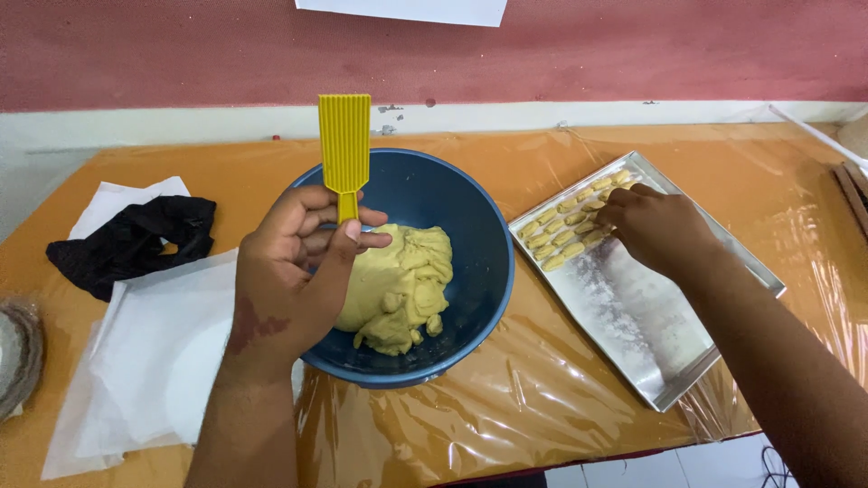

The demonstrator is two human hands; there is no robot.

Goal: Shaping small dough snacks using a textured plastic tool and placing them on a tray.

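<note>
Across the plastic-covered table [542, 398], a bowl of dough at the middle and a tray along the right edge

Largest first: the orange table under clear film, then the blue bowl [470, 226] near the front edge at centre, holding a lump of pale yellow dough [402, 289] heaped toward its left side. Right of it the metal baking tray [651, 334] lies slantwise, long axis running from the near right corner up toward the back, with small shaped dough pieces [561, 237] rowed at its far end. The right hand [655, 226] reaches there, fingers curled down among the pieces; whether it pinches one I cannot tell. The left hand [294, 271], just beside the bowl's left rim, is closed round the handle of a yellow ridged paddle [344, 145] held upright. White paper [154, 361] and a black cloth [136, 239] lie at the left edge
</note>
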